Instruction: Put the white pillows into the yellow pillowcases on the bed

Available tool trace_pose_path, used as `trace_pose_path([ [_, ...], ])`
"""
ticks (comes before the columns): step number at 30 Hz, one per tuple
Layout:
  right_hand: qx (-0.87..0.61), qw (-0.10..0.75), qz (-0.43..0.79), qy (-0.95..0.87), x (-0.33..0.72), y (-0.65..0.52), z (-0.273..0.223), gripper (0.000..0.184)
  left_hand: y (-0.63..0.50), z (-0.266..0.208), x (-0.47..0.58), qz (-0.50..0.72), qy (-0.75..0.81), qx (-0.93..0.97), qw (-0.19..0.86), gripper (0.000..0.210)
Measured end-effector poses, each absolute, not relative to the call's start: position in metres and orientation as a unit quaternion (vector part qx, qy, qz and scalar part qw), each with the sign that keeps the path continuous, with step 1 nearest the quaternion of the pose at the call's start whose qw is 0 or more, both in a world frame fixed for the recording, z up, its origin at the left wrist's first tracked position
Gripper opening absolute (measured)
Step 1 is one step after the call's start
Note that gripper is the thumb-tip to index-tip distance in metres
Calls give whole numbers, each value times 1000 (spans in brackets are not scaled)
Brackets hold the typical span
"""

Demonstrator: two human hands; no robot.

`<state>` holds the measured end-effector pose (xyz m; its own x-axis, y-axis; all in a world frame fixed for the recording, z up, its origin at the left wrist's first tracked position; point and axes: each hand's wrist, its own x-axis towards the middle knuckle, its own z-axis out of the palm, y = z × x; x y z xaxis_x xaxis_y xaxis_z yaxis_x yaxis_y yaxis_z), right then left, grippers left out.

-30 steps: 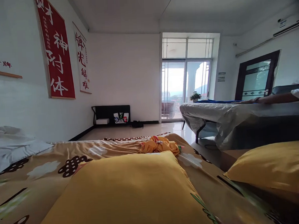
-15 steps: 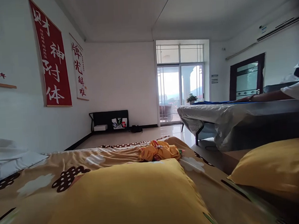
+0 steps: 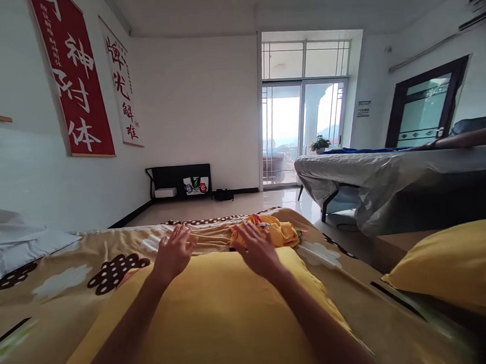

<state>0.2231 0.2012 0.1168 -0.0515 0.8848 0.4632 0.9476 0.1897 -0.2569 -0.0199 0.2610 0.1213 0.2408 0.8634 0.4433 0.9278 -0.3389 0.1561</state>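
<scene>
A large yellow pillow (image 3: 221, 324) lies in front of me on a tan patterned bedspread (image 3: 66, 305). My left hand (image 3: 174, 253) reaches over the pillow's far left part, fingers apart and holding nothing. At the far right part is my right hand (image 3: 255, 247), its fingers also spread and empty. Whether either palm touches the pillow I cannot tell. Just beyond my right hand, a crumpled orange-yellow cloth (image 3: 281, 231) rests on the bedspread, partly covered from sight by the fingers.
Another yellow pillow (image 3: 455, 266) sits at the right. White bedding (image 3: 22, 245) lies at the left. Beyond the bed, a plastic-covered table (image 3: 409, 173) stands at the right, with another person's arm (image 3: 464, 139) over it. A black bench (image 3: 180, 177) is by the far wall.
Both my hands and forearms have come into view, stretched forward over the yellow pillow. My view has tilted down and turned slightly left.
</scene>
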Motion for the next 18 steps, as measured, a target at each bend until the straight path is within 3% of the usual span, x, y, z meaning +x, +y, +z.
trace_pose_path([
  [2,-643,206,23,-737,209,226,81,55,278,86,-12,-180,-601,-778,33,46],
  [6,-636,203,43,-743,209,241,27,56,287,35,-18,-159,-609,-777,8,41],
  [13,-613,284,-3,-737,235,190,42,48,233,44,-40,-224,-571,-789,31,50],
  [16,-674,286,-10,-681,279,161,20,59,173,7,-71,-273,-506,-815,69,52],
  [18,-735,303,7,-607,312,148,1,75,131,-27,-95,-296,-513,-805,36,56],
])
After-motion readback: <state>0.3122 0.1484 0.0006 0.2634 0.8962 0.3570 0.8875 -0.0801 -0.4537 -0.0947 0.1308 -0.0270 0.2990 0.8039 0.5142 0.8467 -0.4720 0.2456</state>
